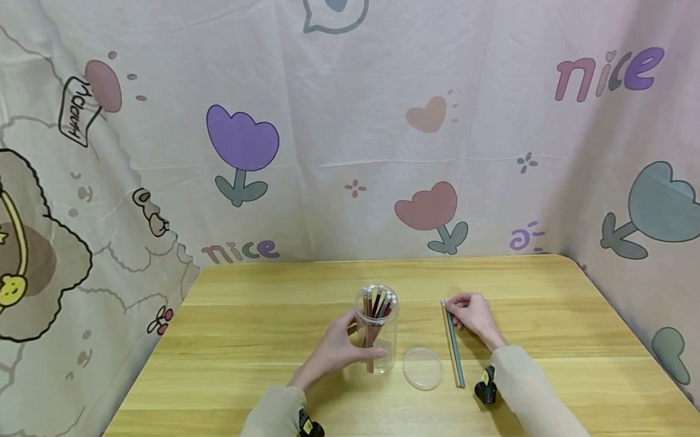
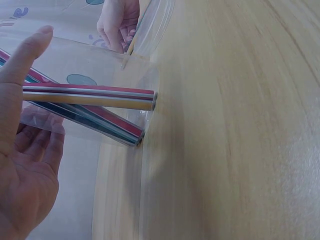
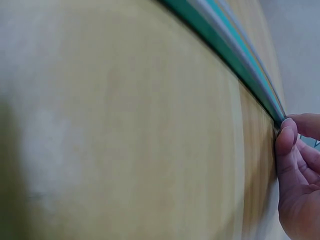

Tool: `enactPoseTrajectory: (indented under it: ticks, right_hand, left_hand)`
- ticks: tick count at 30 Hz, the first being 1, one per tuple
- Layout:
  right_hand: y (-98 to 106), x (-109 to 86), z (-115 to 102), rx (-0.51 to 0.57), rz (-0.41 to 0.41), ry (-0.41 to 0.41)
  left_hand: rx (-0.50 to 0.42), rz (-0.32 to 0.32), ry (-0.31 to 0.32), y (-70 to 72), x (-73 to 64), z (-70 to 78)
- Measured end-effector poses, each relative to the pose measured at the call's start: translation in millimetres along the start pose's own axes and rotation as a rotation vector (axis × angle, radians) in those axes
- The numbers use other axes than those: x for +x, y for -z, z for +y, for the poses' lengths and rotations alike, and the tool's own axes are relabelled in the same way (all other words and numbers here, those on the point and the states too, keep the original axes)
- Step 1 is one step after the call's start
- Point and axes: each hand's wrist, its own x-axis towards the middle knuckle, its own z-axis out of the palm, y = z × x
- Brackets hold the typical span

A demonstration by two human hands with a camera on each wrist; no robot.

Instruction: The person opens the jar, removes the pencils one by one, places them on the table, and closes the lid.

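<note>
A clear plastic jar (image 1: 389, 344) stands upright on the table, with several pencils (image 2: 90, 97) leaning inside it. My left hand (image 1: 339, 344) holds it from the left, thumb on the near side and fingers round the far side. On the right, two pencils lie side by side on the tabletop: a teal one (image 1: 456, 353) and a yellowish one (image 1: 449, 340). At their far end my right hand (image 1: 474, 313) pinches the teal pencil between thumb and fingertips, seen closely in the right wrist view. Between jar and pencils lies a round clear lid (image 1: 422, 368).
The wooden table (image 1: 241, 321) has its back edge against a patterned cloth (image 1: 343, 124), which also hangs at both sides. A small black camera (image 1: 311, 431) sits on the left wrist, another black camera (image 1: 486, 386) on the right.
</note>
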Motion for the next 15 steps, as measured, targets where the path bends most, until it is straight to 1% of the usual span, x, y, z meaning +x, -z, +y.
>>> enactPoseTrajectory:
  ticks: [7,15]
  right_hand:
    - [-0.2,-1.4,-0.8,0.01,-0.01,-0.004]
    - [1.2,-2.4,-0.9,-0.007,-0.02,0.017]
  left_hand:
    - [0.013,0.003,0.004,-0.2,-0.2,1.4]
    - [0.008,0.0,0.005,0.0,-0.1,2.9]
